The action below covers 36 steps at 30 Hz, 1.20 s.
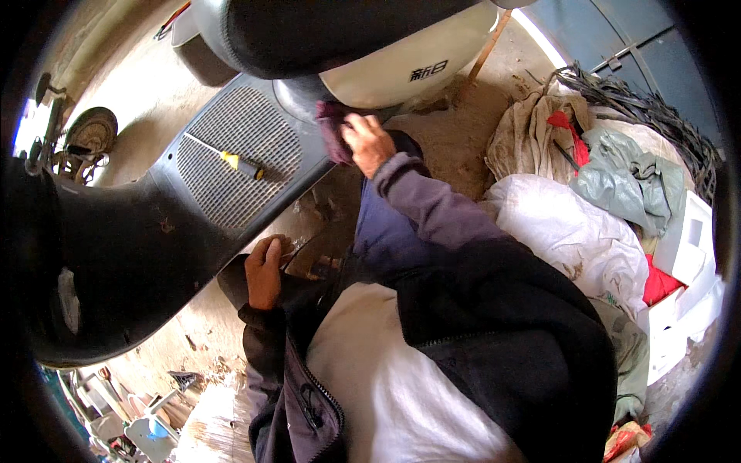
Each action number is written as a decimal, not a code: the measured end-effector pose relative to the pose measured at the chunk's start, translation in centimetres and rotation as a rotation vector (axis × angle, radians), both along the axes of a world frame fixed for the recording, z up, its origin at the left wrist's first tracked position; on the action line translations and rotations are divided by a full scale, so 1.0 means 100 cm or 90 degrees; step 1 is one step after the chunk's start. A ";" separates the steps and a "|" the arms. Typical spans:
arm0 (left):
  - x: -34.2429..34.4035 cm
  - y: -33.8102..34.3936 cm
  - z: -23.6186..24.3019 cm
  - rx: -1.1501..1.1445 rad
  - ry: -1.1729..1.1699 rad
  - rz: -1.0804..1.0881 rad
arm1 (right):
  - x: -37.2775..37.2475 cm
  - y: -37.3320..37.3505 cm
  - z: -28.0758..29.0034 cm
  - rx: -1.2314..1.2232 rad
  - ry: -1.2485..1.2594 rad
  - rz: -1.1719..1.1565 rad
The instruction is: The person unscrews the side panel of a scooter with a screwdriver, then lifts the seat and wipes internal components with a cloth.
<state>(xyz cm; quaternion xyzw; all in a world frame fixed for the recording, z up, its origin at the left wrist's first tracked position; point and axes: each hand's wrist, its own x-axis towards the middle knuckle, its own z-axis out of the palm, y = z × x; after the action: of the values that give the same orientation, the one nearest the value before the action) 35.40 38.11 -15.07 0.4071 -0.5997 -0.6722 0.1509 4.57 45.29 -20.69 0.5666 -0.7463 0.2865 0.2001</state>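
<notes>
My right hand (pixel 369 145) presses a dark maroon cloth (pixel 333 133) against the edge of a scooter's footboard (pixel 247 123), just below the cream side panel (pixel 409 69). Its fingers are closed on the cloth. Lower down, beside my knee, my left hand (pixel 264 272) has its fingers curled together. Something thin and shiny shows by those fingertips, too small to name. On the footboard's ribbed mat lies a screwdriver (pixel 241 163) with a yellow and black handle, touched by neither hand.
The scooter's black front shield (pixel 93 255) fills the left, and its dark seat (pixel 309 31) the top. To the right are a white sack (pixel 567 231), a grey-green plastic sheet (pixel 629 177) and white foam pieces (pixel 691 239). Assorted clutter (pixel 139 424) lies at lower left.
</notes>
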 end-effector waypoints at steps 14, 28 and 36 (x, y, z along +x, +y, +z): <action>-0.044 -0.018 -0.009 -0.172 -0.028 -0.043 | -0.039 0.067 0.147 -0.395 -0.092 -0.261; -0.023 -0.016 -0.028 -0.300 -0.076 0.007 | 0.017 -0.009 0.041 -0.169 -0.175 -0.098; -0.109 -0.043 -0.022 -0.621 -0.051 -0.125 | -0.063 0.085 -0.007 -0.114 -0.273 -0.385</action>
<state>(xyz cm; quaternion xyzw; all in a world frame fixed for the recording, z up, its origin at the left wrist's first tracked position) 24.54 33.81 -17.29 0.2560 -0.8851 -0.3083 0.2366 -1.73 53.84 -21.38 0.2286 -0.8767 0.3904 0.1634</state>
